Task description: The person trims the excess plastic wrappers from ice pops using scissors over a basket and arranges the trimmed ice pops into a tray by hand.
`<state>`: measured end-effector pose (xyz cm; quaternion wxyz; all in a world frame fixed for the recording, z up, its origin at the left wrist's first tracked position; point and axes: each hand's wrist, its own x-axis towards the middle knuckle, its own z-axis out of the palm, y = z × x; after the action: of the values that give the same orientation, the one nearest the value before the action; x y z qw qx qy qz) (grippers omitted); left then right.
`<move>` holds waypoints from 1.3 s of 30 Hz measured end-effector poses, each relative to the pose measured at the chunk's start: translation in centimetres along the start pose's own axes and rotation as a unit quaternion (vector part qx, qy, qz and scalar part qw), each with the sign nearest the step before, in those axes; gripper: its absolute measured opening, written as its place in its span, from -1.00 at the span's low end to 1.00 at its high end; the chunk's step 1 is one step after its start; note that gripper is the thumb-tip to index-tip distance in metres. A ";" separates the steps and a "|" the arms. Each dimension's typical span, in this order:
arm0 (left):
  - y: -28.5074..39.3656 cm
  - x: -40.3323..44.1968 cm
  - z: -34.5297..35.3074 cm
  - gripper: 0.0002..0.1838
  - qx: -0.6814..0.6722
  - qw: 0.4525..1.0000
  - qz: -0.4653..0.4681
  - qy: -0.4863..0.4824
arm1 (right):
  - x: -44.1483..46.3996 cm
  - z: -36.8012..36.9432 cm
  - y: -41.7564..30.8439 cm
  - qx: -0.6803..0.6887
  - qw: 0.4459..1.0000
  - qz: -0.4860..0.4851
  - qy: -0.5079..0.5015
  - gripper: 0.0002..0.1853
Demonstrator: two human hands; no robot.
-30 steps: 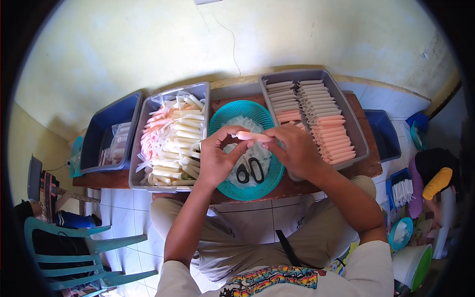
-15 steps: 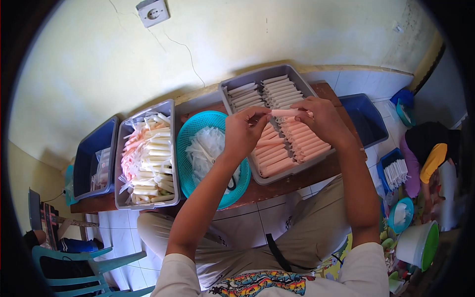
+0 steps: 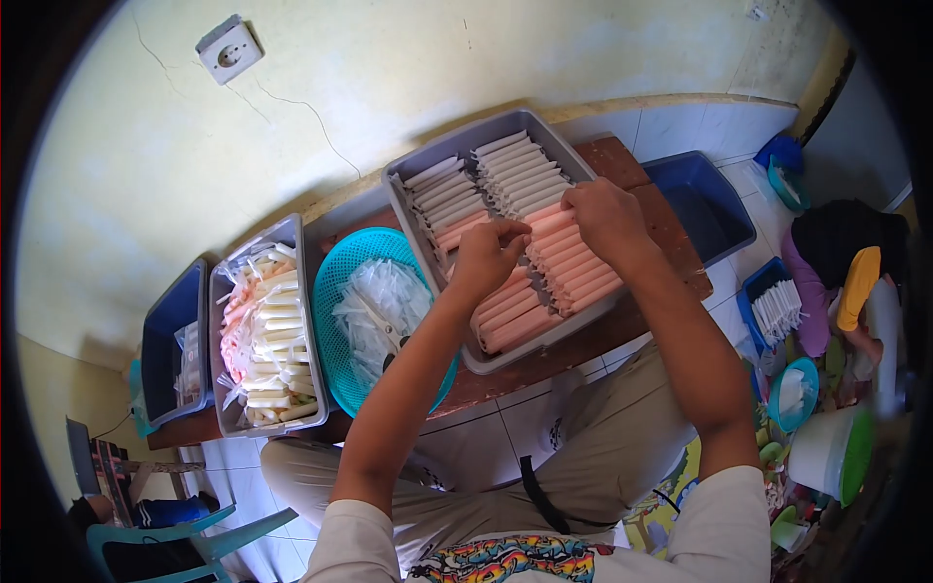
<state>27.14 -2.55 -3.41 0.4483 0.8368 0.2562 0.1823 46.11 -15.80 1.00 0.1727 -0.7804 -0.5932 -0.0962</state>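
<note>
Reads to me as a room in a home, doubling as a small packing workshop. Homely: cracked plaster wall (image 3: 583, 49) at twelve, socket (image 3: 228, 53) half past ten, plastic chair (image 3: 248, 532) half past seven, floor tiles (image 3: 476, 442) six, patterned mat (image 3: 671, 491) half past four. Workshop: filled tubes (image 3: 578, 262) ranked in a tray (image 3: 457, 145), one o'clock.

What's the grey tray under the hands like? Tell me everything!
It's a rectangular grey tray, seemingly plastic, with raised sides. It rests on the wooden bench, beside the turquoise basket. Two columns lie in it: whitish sticks at the far end, pink sticks nearer. The left hand and right hand are over it.
</note>
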 end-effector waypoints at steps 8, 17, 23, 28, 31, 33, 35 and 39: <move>-1.6 -1.0 0.8 -0.66 0.027 0.995 0.098 -0.005 | -0.3 1.8 -0.5 -0.059 0.996 0.050 -0.037 -0.82; -1.4 -1.0 1.0 -0.54 0.070 0.991 0.111 -0.039 | 0.1 2.8 -0.9 -0.091 0.991 0.092 -0.026 -0.86; -2.5 -0.4 1.5 -0.52 0.074 0.987 0.140 -0.029 | 0.3 2.5 -1.5 -0.074 0.992 0.080 -0.057 -0.86; -2.1 -1.3 1.8 -0.53 0.103 0.986 0.127 -0.018 | -0.4 3.1 -2.1 -0.006 0.997 0.071 -0.023 -0.85; -2.0 -1.5 2.0 -0.53 0.072 0.992 0.104 -0.015 | -0.4 3.1 -2.2 0.016 0.997 0.073 -0.028 -0.87; -1.8 -1.7 2.0 -0.51 0.062 0.995 0.077 -0.028 | -0.5 2.9 -2.1 0.030 0.996 0.079 -0.032 -0.87; -1.5 -1.8 1.8 -0.50 0.048 0.995 0.077 -0.042 | -0.8 2.6 -2.0 0.041 0.997 0.057 -0.040 -0.77; -2.3 -1.7 1.8 -0.40 0.004 0.995 0.053 -0.080 | -0.8 1.4 -2.2 0.077 0.990 0.095 -0.072 -0.65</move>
<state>26.15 -3.65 -6.48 0.4535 0.8630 0.1753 0.1370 43.70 -15.43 -0.20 0.1969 -0.8228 -0.5326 0.0231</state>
